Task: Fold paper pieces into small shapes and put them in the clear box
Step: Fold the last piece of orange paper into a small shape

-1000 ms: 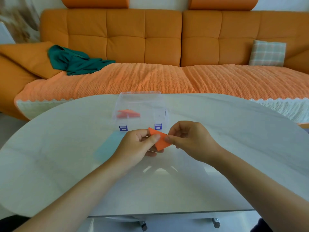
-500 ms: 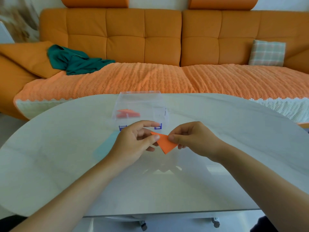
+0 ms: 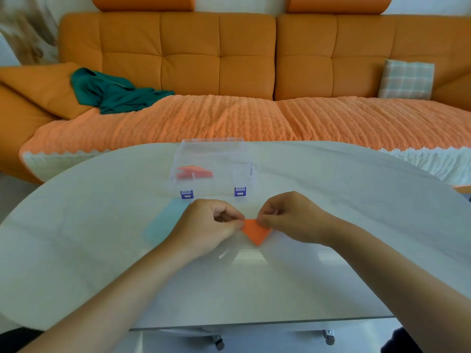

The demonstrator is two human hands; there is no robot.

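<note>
Fingers (image 3: 235,225) of the left hand (image 3: 211,225) pinch the left corner of an orange paper triangle (image 3: 256,233); the right hand (image 3: 293,216), fingers curled, pinches the opposite corner, thumb on top; the triangle spans the gap between the two grips, its free tip pointing back toward the person; whether it rests on the counter (image 3: 344,205) or hangs just above it cannot be told. Just left of the fingers a pale blue sheet (image 3: 163,225) lies flat on the counter, its near edge hidden under the left hand. Just beyond the fingers, apart from both hands, stands the clear box (image 3: 212,142); two blue latches (image 3: 186,194) show on its near wall; folded orange pieces (image 3: 195,171) lie in its left part. Well beyond the fingers, past the counter's far edge, runs an orange sofa (image 3: 191,54) under a ribbed orange throw (image 3: 254,118); a green cloth (image 3: 114,93) is bunched far to the left; a checked cushion (image 3: 406,79) leans far to the right.
</note>
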